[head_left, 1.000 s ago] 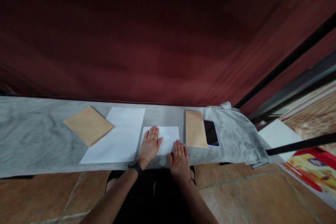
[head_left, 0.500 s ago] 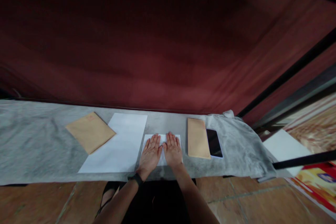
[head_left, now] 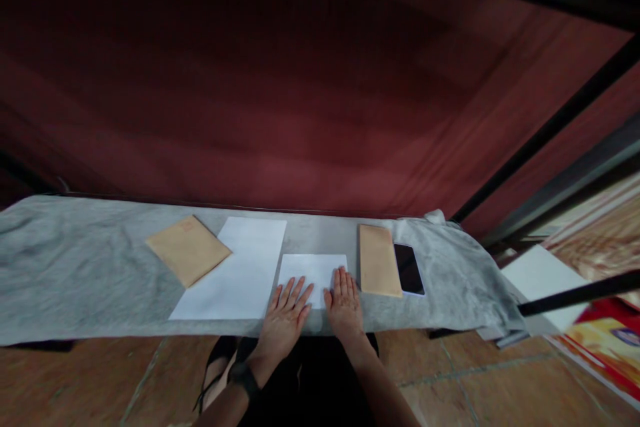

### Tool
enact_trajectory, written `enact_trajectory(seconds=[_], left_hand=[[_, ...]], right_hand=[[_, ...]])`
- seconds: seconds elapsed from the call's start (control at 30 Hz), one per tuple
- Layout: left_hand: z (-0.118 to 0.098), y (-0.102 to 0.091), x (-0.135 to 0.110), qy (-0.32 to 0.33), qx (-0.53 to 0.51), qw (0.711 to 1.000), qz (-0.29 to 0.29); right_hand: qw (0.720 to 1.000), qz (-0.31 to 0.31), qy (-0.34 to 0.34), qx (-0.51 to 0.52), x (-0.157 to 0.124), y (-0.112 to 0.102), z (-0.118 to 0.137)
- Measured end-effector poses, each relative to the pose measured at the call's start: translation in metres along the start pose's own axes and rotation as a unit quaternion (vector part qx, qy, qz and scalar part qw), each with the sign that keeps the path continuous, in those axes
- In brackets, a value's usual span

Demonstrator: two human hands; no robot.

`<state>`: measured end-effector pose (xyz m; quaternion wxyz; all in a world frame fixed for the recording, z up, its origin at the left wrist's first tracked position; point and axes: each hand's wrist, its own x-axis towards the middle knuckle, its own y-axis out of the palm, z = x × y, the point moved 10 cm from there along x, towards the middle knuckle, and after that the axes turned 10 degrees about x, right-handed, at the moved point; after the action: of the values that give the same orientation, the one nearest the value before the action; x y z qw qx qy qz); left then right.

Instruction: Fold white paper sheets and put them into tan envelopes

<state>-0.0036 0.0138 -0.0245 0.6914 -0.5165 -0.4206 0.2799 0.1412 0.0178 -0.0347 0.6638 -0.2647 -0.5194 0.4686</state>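
A folded sheet of white paper (head_left: 314,268) lies on the grey cloth in front of me. My left hand (head_left: 287,313) rests flat over its near left corner, fingers spread. Over the right edge of the same paper, my right hand (head_left: 345,303) lies flat with its fingers stretched out. Neither hand grips anything. Left of the folded paper is a larger stack or sheet of white paper (head_left: 245,273), partly covered by a brown envelope (head_left: 190,250) set at an angle. Another brown envelope (head_left: 379,260) lies to the right of my right hand.
A dark-screened phone (head_left: 409,270) sits against the right envelope. Grey cloth (head_left: 90,273) covers the narrow table, wrinkled at both ends. A dark red panel (head_left: 300,113) rises behind it. At right are black bars (head_left: 580,293) and a red printed box (head_left: 605,340).
Both hands have slid toward me and moved apart, uncovering the far part of the folded paper. The view has shifted slightly; the envelopes and phone stay in place.
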Motion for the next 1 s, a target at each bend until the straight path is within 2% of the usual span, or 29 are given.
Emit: enact_trajectory(seconds=[0.1, 0.2, 0.37, 0.43, 0.57, 0.63, 0.77, 1.0], left_hand=[[-0.007, -0.010, -0.022, 0.035, 0.004, 0.999, -0.010], [-0.005, -0.013, -0.034, 0.029, 0.005, 0.999, -0.017], [-0.007, -0.014, -0.037, 0.024, 0.004, 1.000, -0.020], [-0.008, -0.013, -0.036, 0.029, 0.005, 0.999, -0.021], [-0.010, -0.010, -0.037, 0.044, 0.015, 0.999, -0.015], [-0.010, -0.007, -0.039, 0.050, 0.025, 0.998, -0.003], [-0.011, -0.004, -0.046, 0.056, 0.046, 0.997, 0.030], [-0.013, -0.004, -0.056, 0.073, 0.064, 0.991, 0.091]], right_hand=[[1.000, 0.003, -0.014, -0.006, -0.025, -0.010, 0.002], [1.000, 0.004, -0.016, -0.010, -0.045, -0.021, -0.004], [1.000, 0.002, -0.011, -0.012, -0.051, -0.037, -0.008], [1.000, 0.010, -0.027, -0.003, -0.047, -0.036, 0.005], [0.994, 0.056, -0.086, 0.035, -0.047, -0.019, 0.044], [0.993, 0.062, -0.093, 0.040, -0.050, -0.014, 0.052], [0.993, 0.060, -0.100, 0.033, -0.058, -0.016, 0.038], [0.983, 0.090, -0.161, 0.004, -0.068, -0.031, 0.002]])
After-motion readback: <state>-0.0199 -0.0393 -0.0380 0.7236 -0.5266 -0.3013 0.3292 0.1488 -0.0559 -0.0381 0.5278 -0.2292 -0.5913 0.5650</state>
